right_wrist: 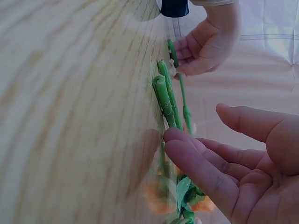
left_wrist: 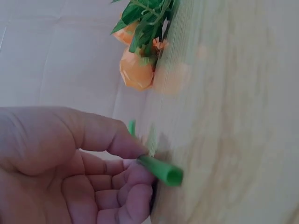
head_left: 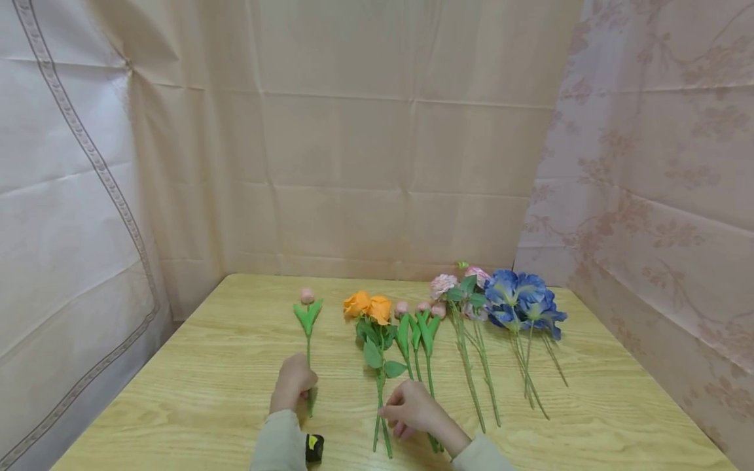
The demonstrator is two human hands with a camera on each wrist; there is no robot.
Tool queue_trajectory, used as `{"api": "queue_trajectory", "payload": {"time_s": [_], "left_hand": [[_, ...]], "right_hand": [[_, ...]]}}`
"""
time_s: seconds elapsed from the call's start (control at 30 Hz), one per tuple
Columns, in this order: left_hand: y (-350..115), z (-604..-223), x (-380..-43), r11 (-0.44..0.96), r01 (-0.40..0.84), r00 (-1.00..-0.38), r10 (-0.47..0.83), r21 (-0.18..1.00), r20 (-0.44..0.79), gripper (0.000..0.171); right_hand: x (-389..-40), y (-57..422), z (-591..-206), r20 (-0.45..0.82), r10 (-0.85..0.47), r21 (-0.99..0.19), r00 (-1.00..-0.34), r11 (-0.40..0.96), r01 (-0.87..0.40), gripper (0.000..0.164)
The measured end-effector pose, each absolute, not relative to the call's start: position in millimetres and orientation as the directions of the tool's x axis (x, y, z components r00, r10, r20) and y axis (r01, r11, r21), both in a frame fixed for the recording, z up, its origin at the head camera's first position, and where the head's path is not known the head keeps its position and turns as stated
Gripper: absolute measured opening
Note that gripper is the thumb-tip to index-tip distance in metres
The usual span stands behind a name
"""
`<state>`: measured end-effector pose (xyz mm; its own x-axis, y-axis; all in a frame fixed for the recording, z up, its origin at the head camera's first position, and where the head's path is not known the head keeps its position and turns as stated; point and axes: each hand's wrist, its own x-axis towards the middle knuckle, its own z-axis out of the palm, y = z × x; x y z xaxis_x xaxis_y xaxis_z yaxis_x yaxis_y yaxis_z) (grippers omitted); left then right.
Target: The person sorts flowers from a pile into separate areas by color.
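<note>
My left hand (head_left: pixel 294 381) pinches the stem of a single pink tulip (head_left: pixel 307 315) that lies at the left of the table. In the left wrist view, thumb and fingers close on the green stem (left_wrist: pixel 161 170) near its cut end. Two orange roses (head_left: pixel 379 309) with leafy stems lie in the middle. Beside their lower stems is my right hand (head_left: pixel 415 409). The right wrist view shows that hand's thumb spread away from the fingers (right_wrist: pixel 201 172), with the fingertips right at the rose stems (right_wrist: pixel 163 95) and nothing gripped.
Right of the roses lie three pink tulips (head_left: pixel 429 330), partly behind my right hand. Farther right are pale pink flowers (head_left: pixel 443 286) and several blue flowers (head_left: pixel 530 288). A small black device (head_left: pixel 315 448) shows by the left sleeve. Curtains (head_left: pixel 336 144) surround the wooden table (head_left: pixel 194 366).
</note>
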<state>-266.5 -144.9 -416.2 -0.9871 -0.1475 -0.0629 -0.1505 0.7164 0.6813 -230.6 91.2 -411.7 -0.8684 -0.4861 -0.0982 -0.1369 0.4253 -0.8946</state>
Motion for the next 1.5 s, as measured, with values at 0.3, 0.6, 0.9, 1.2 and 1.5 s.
{"api": "queue_trajectory", "payload": {"time_s": [0.3,0.6,0.9,1.2,1.5], "left_hand": [[-149,-413,-263,0.682,-0.183,-0.983,-0.137,0.709,-0.122,0.007],[-143,-399,-255,0.66,-0.052,-0.998,-0.07,0.749,-0.007,0.035],[-133,-382,-245,0.545,0.022,-0.999,-0.016,0.838,0.036,0.022],[-115,-371,-239,0.464,0.109,-0.994,0.078,0.879,0.081,0.016],[-95,-366,-234,0.421,0.193,-0.969,0.221,0.886,0.106,0.008]], "right_hand": [[-231,93,-412,-0.094,-0.493,-0.905,-0.865,0.404,-0.132,0.017],[-231,94,-410,-0.102,-0.485,-0.906,-0.868,0.405,-0.12,0.017],[-234,97,-412,-0.035,-0.482,-0.907,-0.875,0.384,-0.175,0.014],[-234,96,-411,0.059,-0.469,-0.908,-0.881,0.342,-0.242,0.012],[-227,91,-402,0.148,-0.428,-0.912,-0.891,0.288,-0.29,0.021]]}}
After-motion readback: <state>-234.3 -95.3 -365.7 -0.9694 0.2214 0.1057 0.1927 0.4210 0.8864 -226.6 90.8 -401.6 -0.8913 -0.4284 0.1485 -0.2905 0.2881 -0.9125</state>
